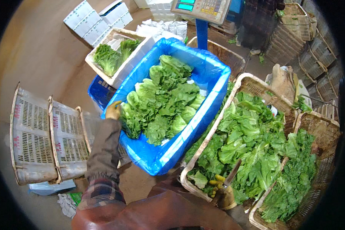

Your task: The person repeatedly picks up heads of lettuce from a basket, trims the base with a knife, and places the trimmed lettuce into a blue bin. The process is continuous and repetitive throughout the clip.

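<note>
My left hand [113, 110], in a tan glove, is at the left rim of a crate lined with blue plastic film [172, 165], beside the romaine lettuce heads [161, 97] in it. Whether its fingers grip the rim or a head cannot be told. My right hand [224, 192], in a yellowish glove, is closed on a knife [233, 172] with its blade pointing up. It is over the near end of a plastic crate [202, 146] filled with loose lettuce leaves [247, 138].
Another crate [327, 123] of green leaves stands at the right. Empty plastic crates [33, 135] are at the left. A foam box [135, 60] with leafy lettuce lies beyond the blue lining. A scale display [201, 8] on a blue post [201, 34] rises at the top. A person [256, 23] stands behind.
</note>
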The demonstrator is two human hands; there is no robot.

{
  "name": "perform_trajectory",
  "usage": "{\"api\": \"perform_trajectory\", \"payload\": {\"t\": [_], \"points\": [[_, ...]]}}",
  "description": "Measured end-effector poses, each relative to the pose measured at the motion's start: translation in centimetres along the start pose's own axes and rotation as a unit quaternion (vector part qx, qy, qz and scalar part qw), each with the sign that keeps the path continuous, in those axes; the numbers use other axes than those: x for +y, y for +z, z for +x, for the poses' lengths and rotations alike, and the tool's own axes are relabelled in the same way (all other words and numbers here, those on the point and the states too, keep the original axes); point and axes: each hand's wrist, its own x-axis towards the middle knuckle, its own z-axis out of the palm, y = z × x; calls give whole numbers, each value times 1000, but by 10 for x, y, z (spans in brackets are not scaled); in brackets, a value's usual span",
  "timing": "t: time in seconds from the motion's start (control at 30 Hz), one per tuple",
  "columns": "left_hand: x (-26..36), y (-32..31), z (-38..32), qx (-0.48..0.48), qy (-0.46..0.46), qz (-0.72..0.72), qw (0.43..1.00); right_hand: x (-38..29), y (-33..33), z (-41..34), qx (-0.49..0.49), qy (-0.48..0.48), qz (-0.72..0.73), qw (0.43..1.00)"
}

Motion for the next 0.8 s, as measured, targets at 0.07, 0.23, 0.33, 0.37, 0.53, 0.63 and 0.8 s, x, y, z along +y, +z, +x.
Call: {"api": "perform_trajectory", "payload": {"t": [0.07, 0.23, 0.33, 0.37, 0.53, 0.63, 0.8], "points": [[-37, 3, 31, -114, 94, 105, 983, 11, 3, 6, -14, 35, -20, 999], [-28, 14, 96, -444, 3, 250, 861, 42, -5, 5, -41, 88, 2, 995], [-49, 34, 106, -421, -22, 300, 856, 46, 9, 12, -60, 117, 91, 987], [5, 39, 83, -313, 172, 288, 889, 44, 19, 10, -35, 69, 65, 995], [-45, 11, 48, -212, 128, 119, 962, 52, 57, 23, -47, 39, -18, 998], [-29, 25, 45, -185, 73, 90, 976, 50, 67, 27, -48, 17, -36, 998], [-136, 57, 64, -102, 43, -236, 965, 50, 76, 30, -73, 31, -5, 997]]}}
